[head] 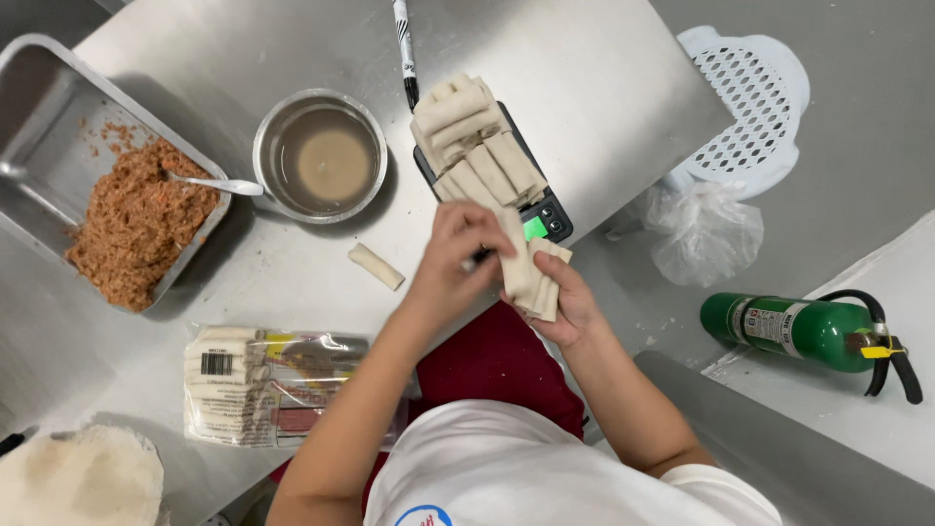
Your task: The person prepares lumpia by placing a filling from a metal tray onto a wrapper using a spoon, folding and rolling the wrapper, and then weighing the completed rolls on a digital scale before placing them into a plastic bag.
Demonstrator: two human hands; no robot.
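My right hand point(575, 310) holds a bundle of pale rolled spring rolls point(531, 278) just off the table's front edge. My left hand point(453, 255) reaches across to it, fingers pinched on one roll at the top of that bundle. Just behind both hands a black kitchen scale point(547, 216) with a lit green display carries a pile of several more spring rolls point(475, 136). One single roll point(376, 266) lies loose on the steel table point(584, 68), to the left of my left hand.
A steel bowl of cloudy liquid point(321, 156) and a metal tray point(44, 117) of minced filling point(136, 222) with a spoon point(219, 184) stand at left. A wrapper packet point(263, 387), round wrappers point(78, 479), and a marker point(404, 49) are on the table. Floor right: white stool point(750, 107), plastic bag point(703, 232), green extinguisher point(804, 331).
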